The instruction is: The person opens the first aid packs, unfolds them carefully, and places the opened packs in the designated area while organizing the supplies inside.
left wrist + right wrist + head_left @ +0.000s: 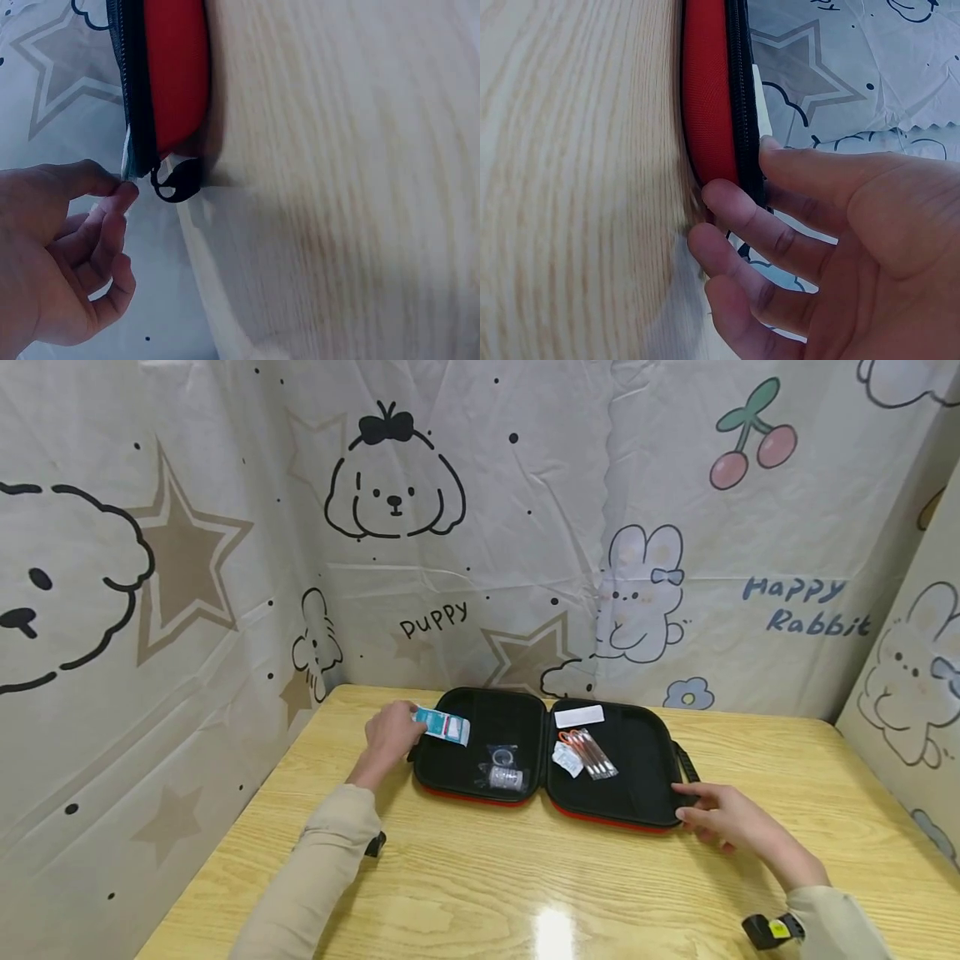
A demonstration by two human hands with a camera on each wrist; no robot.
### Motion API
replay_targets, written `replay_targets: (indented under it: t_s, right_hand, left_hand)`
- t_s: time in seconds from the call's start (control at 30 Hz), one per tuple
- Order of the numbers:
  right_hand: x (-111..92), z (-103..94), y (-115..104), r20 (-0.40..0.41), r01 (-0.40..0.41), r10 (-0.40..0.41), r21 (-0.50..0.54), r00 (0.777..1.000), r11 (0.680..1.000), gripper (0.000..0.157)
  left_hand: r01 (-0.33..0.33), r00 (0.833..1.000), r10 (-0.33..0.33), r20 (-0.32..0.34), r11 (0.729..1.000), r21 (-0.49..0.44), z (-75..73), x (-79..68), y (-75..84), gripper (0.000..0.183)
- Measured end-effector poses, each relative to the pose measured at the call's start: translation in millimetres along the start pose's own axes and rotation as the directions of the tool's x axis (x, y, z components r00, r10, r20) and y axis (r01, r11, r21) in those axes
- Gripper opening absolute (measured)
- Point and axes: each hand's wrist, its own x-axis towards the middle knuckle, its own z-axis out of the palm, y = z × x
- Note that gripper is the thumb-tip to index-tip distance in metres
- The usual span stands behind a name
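A zippered case point(487, 706) with a black lining and red shell lies spread in two halves on the table. My left hand point(392, 733) pinches a blue-and-white packet point(444, 727) by its left end, over the outer edge of the case's left half. In the left wrist view, the thumb and forefinger meet at the packet's thin edge, next to a black zipper pull point(180, 180). My right hand point(716, 814) holds the outer near corner of the right half. The right wrist view has the thumb point(802, 161) at the zipped rim and other fingers bent beside the red shell point(709, 90).
In the left half lie a clear-wrapped ring point(502, 757) and a wrapped white roll point(506, 778). The right half holds a white strip point(579, 717), a swab pack point(597, 755), an orange-handled tool point(570, 740) and a crumpled white packet point(567, 760). Printed cloth point(495, 543) hangs behind.
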Motion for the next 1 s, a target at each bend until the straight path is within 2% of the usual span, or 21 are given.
replay_targets:
  t_s: [0.13,0.33,0.57,0.67,1.0]
  right_hand:
    - [-1,-0.5,-1,0.002,0.002,-0.002,0.005,1.0,1.0,0.061]
    - [-1,-0.1,-1,0.0,-0.001,0.001,0.005,1.0,1.0,0.061]
    - [0,0.7,1,-0.006,-0.003,0.003,0.004,1.0,1.0,0.062]
    - [0,0.2,0,-0.01,-0.004,0.004,-0.005,1.0,1.0,0.061]
    - [-1,-0.2,0,-0.007,0.006,-0.006,-0.001,1.0,1.0,0.061]
  left_hand:
    - [-0.04,0.999,0.039,0.031,0.999,0.033,1.6,-1.6,3.2,0.032]
    - [-0.108,0.994,0.105,0.037,0.989,0.101,7.3,-1.0,12.6,0.028]
    - [-0.091,0.994,0.088,0.059,0.994,0.06,18.1,1.9,19.1,0.024]
    - [-0.089,0.992,0.085,0.089,0.995,0.044,21.5,1.9,22.9,0.024]
    - [-0.126,0.975,0.124,0.184,0.992,0.0,30.3,0.9,38.7,0.029]
